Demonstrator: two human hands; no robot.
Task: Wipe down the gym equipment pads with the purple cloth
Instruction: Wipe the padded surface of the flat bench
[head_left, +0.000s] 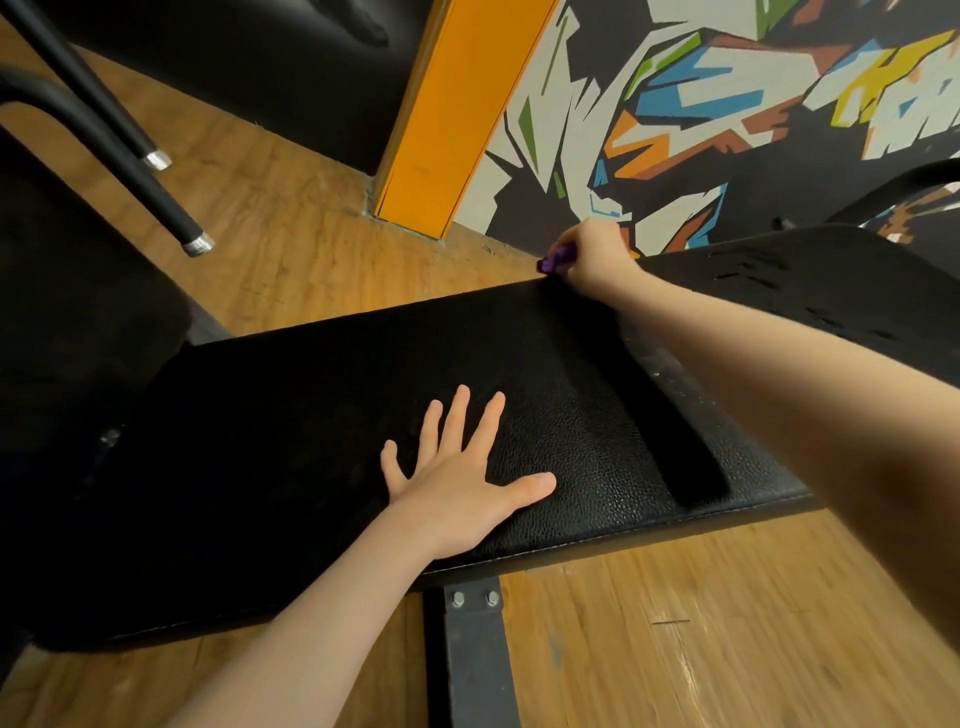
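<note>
A black textured bench pad (322, 415) fills the middle of the view. My left hand (462, 478) lies flat on it with fingers spread, near the pad's front edge. My right hand (597, 254) reaches to the pad's far edge and grips the purple cloth (556, 259), of which only a small bunched part shows beside the fingers. A second black pad (810, 280) with scuff marks adjoins on the right, partly hidden by my right forearm.
A dark metal bench support (472, 660) with two bolts stands under the front edge on the wooden floor (291, 228). Black bars with silver ends (197, 243) are at the left. An orange pillar (452, 114) and a painted wall (727, 114) stand behind.
</note>
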